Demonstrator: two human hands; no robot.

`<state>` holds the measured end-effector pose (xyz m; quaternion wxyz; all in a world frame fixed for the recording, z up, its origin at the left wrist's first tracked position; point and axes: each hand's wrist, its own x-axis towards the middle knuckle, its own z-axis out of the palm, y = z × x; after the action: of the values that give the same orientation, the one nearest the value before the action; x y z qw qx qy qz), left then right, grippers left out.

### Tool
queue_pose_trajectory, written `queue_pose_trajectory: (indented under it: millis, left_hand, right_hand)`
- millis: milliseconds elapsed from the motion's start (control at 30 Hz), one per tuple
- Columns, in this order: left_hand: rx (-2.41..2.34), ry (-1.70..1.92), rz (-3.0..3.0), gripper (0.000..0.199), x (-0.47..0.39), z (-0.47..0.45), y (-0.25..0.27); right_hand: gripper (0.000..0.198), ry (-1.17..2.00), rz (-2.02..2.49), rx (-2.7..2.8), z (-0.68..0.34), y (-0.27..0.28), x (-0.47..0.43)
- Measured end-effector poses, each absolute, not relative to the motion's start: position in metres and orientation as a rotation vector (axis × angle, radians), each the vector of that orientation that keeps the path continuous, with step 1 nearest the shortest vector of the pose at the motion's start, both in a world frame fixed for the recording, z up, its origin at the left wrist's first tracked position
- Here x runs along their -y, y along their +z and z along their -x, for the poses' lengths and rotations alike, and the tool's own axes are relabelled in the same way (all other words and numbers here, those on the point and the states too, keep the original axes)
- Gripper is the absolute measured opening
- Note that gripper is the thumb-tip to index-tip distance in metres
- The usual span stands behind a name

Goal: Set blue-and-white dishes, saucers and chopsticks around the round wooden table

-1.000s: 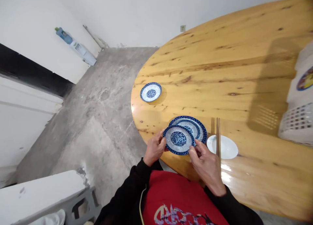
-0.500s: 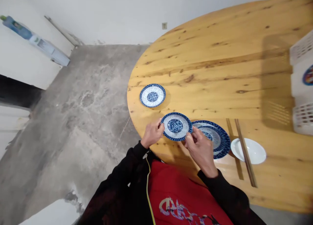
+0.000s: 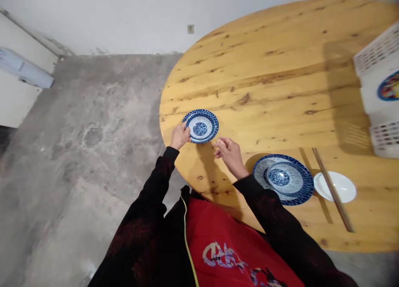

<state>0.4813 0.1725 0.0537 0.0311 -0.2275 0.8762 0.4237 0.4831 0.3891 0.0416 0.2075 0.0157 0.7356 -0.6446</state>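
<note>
Head view, at the left edge: a pale appliance stands by the wall, its upper part cut off by the frame. From the bottom edge the left arm, in a black sleeve, stretches forward and a little to the right, nearly straight. At its end the left hand is closed in a pinch on the near-left rim of the upper plate; the fingertips under that rim are hidden. This blue-and-white plate sits over a lower plate, near the rounded end of the wooden table, and covers all but its blue border. Below, a red shirt runs out of frame, its print partly cut off.

Just right of the two plates, the right hand hangs apart from them with loosely bent fingers, half open and holding nothing; its fingertips are slightly blurred. Its forearm slants up and leftward, passing close by a large plate. A smaller plate rests inside that; how many are nested there is hard to make out. Chopsticks lie across a white dish. Farther right, a perforated white basket is cut off by the edge.
</note>
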Motion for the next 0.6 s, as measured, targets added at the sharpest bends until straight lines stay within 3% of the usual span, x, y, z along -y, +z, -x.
queue_pose_trajectory:
  millis: [267, 600]
  left_hand:
    - [-2.685, 1.220, 0.652, 0.015, -0.160, -0.453, 0.040]
    - [-2.615, 1.110, 0.415, 0.023, -0.143, -0.438, 0.031]
  right_hand:
    - [0.012, -1.667, -0.194, -2.204, -0.421, 0.019, -0.330]
    - [0.016, -1.513, -0.189, -2.334, -0.412, 0.004, -0.326]
